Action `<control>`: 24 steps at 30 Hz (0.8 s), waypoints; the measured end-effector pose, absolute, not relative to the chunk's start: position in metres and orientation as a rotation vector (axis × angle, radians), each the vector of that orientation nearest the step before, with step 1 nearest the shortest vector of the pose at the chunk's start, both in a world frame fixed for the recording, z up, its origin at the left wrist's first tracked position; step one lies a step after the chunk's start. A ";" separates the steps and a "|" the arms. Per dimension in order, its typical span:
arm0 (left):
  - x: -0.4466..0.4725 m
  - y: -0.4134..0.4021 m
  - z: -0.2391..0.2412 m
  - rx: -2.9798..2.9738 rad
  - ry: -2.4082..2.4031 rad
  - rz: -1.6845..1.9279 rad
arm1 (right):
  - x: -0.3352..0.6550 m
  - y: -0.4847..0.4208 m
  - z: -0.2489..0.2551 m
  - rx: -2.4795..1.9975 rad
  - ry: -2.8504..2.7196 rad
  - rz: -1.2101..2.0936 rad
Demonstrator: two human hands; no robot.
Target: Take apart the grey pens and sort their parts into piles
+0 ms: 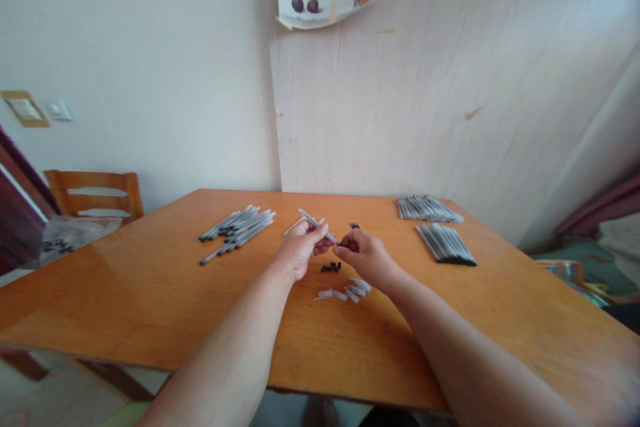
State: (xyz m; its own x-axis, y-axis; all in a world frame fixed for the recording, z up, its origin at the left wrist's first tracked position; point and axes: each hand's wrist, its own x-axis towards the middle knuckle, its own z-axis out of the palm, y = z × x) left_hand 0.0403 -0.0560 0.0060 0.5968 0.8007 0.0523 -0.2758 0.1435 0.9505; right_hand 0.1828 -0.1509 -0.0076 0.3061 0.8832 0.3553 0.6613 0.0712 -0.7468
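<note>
My left hand (305, 243) is closed around a translucent pen (313, 219), which slants down to the right. My right hand (364, 255) pinches at the pen's dark lower end; whether a separate small piece is between those fingertips, I cannot tell. Behind my left hand, part of another thin pale stick (293, 225) shows on the table. Several small black plugs (331, 267) lie just below my hands. Nearer to me are several white translucent pen caps (353, 291). A small black item (354, 225) sits beyond my right hand, partly hidden.
On the wooden table (225, 320), a loose pile of pens (240, 227) lies at the left. Two neat bundles, a far one (429, 208) and a nearer one (445, 244), lie at the right. A chair (95, 190) holding a plastic bag (70, 237) stands beyond the left edge.
</note>
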 end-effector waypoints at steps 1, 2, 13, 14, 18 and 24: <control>0.040 -0.056 0.006 1.184 0.543 0.834 | 0.183 -0.151 -0.008 -1.654 -1.425 0.321; 0.040 -0.056 0.006 1.181 0.545 0.836 | 0.183 -0.151 -0.008 -1.651 -1.429 0.348; 0.043 -0.055 0.003 1.159 0.571 0.838 | 0.181 -0.152 -0.007 -1.678 -1.411 0.315; 0.044 -0.055 0.003 1.161 0.571 0.835 | 0.181 -0.151 -0.008 -1.680 -1.405 0.343; 0.044 -0.056 0.003 1.164 0.588 0.833 | 0.182 -0.150 -0.012 -1.653 -1.450 0.345; 0.046 -0.059 0.006 1.156 0.591 0.825 | 0.181 -0.149 -0.012 -1.662 -1.383 0.287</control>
